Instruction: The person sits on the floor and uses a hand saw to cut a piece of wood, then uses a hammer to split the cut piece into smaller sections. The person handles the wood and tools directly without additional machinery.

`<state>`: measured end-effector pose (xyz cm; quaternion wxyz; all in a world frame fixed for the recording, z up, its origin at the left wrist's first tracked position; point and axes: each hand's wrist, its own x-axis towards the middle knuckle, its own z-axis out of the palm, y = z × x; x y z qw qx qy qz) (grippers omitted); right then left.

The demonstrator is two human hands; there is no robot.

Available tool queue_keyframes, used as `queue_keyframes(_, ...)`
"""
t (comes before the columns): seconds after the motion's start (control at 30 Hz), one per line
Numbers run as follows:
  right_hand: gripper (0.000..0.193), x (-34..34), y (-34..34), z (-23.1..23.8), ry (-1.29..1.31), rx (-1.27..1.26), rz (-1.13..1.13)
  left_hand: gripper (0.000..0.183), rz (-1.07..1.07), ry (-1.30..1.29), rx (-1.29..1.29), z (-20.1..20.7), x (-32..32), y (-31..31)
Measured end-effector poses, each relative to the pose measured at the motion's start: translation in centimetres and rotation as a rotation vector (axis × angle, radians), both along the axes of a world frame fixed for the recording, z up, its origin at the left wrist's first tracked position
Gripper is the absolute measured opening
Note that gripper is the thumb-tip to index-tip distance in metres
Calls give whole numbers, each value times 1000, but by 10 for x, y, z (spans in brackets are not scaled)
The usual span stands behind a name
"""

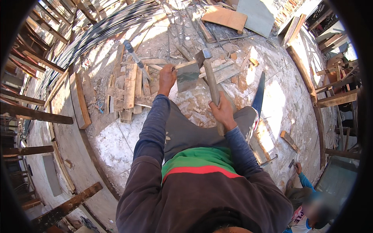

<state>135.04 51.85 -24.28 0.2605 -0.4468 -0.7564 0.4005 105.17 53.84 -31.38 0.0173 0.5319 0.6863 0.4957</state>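
Note:
My left hand (pixel 167 80) is closed on the edge of a flat, grey-green square piece of board (pixel 187 77), held out above the ground ahead of my knees. In my right hand (pixel 223 112) is a hammer, gripped low on its thick wooden handle (pixel 211 79). Its dark metal head (pixel 203 57) is up, just beyond the board's right corner. Whether the head touches the board, I cannot tell. Short wood scraps (pixel 132 87) lie in a pile left of my left hand, and a grey pipe (pixel 134 56) slants over them.
A long, dark blue tapered piece (pixel 259 95) stands by my right knee. Bundled steel rods (pixel 105 31) run along the far left. An orange-brown panel (pixel 224 17) lies ahead. Timber beams (pixel 303 72) line the right side. At lower right, another person's hand (pixel 298 168) holds a small hammer (pixel 291 163).

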Motion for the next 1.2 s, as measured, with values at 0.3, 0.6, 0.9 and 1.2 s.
queue_keyframes(0.3, 35, -47, 22, 141, 454, 52, 13, 15, 9, -31, -70, 2, 0, 3)
queue_keyframes(0.6, 18, -62, 38, 71, 477, 221, -152, 15, 49, 25, -14, -4, -7, 9)
queue_keyframes(0.9, 32, 7, -12, -130, -366, -115, 40, 22, 21, 71, -102, 4, -26, -7)
queue_keyframes(1.2, 23, 13, 25, -110, -96, -218, -179, 23, 27, -133, -343, 25, -3, -10)
